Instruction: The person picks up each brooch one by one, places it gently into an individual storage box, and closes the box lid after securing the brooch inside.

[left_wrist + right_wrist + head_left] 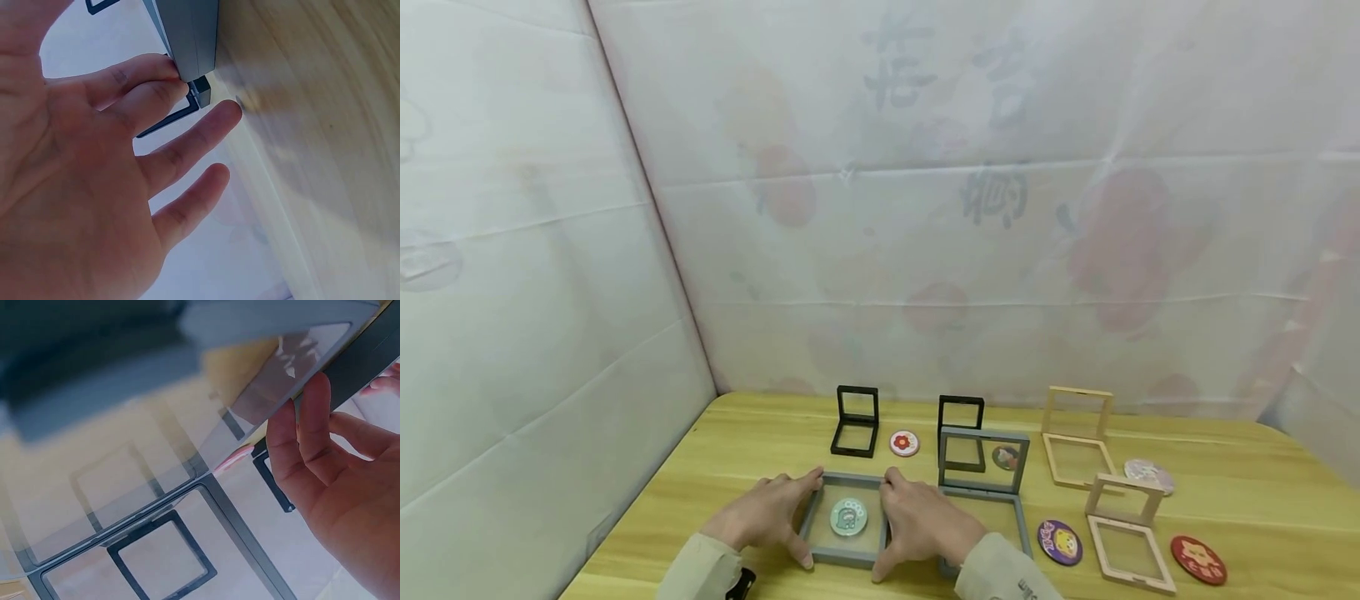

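A grey square display frame (844,557) with a clear film lies flat on the table, a green round badge (848,517) in its middle. My left hand (767,510) grips its left side, thumb by the near corner and forefinger by the far one. On the opposite side, my right hand (925,518) holds the frame the same way. The left wrist view has two fingers against the grey frame's corner (187,37), with the other two stretched out. Beside my right hand, a second grey frame (985,433) stands hinged open, its lid upright.
Two black frames, one on the left (857,389) and one behind the second grey frame (961,400), stand open. Rightward are a yellow frame (1079,390) and a beige frame (1097,542), both open. Round badges lie about: flowered (904,443), purple (1061,542), pale (1148,476), red (1198,559).
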A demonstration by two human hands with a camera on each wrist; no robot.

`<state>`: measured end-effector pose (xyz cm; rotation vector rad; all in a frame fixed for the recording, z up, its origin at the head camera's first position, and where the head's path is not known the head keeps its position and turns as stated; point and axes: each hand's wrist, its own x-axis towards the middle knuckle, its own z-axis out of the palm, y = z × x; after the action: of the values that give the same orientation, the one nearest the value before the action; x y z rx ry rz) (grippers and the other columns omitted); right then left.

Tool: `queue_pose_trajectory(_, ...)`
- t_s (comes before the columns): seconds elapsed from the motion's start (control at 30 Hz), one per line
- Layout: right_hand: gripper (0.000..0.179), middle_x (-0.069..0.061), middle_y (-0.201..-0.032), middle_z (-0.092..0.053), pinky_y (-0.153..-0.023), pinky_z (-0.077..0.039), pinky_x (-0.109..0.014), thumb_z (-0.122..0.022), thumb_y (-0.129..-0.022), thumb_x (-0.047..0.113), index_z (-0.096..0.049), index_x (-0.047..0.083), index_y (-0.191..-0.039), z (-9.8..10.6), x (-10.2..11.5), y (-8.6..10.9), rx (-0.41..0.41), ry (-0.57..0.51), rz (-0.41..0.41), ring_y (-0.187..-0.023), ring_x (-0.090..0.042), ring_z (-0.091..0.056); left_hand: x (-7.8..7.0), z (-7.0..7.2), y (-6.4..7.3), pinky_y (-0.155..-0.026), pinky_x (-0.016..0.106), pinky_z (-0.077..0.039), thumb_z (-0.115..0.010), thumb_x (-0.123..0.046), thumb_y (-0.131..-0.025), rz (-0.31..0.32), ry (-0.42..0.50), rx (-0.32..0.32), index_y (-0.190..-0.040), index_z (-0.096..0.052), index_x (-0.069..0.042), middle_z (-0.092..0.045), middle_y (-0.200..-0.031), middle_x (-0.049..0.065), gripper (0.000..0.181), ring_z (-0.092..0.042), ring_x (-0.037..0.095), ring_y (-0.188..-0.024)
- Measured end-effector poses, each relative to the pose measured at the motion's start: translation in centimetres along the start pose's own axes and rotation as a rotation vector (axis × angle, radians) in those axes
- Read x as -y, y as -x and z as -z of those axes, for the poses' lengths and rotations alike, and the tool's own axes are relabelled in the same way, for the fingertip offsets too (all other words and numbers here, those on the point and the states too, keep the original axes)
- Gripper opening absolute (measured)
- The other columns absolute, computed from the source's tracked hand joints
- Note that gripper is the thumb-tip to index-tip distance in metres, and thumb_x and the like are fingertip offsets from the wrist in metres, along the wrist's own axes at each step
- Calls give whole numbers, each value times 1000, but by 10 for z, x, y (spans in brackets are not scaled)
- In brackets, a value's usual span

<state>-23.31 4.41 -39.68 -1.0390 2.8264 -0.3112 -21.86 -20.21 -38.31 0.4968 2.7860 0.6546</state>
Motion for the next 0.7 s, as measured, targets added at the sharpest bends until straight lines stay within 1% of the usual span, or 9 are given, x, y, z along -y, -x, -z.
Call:
queue_pose_trajectory(0.23, 91, -12, -127, -54, -74, -57, -36, -89, -67, 60, -62, -3, -128, -1, 0, 2, -12, 26, 2, -81, -21, -62, 2, -2, 0, -102, 72, -35, -98, -26, -59, 2, 2, -7, -152, -42, 0, -56, -142, 16, 112, -49, 48, -124)
queue_pose_trajectory(0.4, 94, -12, -126, -54, -74, -57, -34, -89, -67, 61, -62, -4, -129, 0, 2, 2, -19, 53, 10, -80, -20, -61, 4, -2, 1, -103, 73, -32, -98, -24, -60, -20, 19, -8, -151, -42, 3, -55, -143, 19, 111, -48, 48, -125)
queue_pose_trajectory(0.53, 93, -11, -124, -54, -72, -57, -34, -89, -66, 61, -62, -3, -128, 0, 2, 2, -22, 47, 6, -78, -19, -60, 5, -1, 1, -106, 72, -28, -97, -23, -60, -44, 29, -5, -151, -40, 6, -54, -144, 18, 111, -47, 47, -127)
queue_pose_trajectory(0.7, 94, -12, -127, -54, -74, -57, -36, -88, -67, 61, -61, -3, -130, 0, 2, 4, -11, 30, -7, -80, -20, -61, 5, -1, 0, -105, 73, -29, -97, -24, -60, -43, 25, 3, -151, -40, 5, -54, -144, 18, 111, -47, 47, -127)
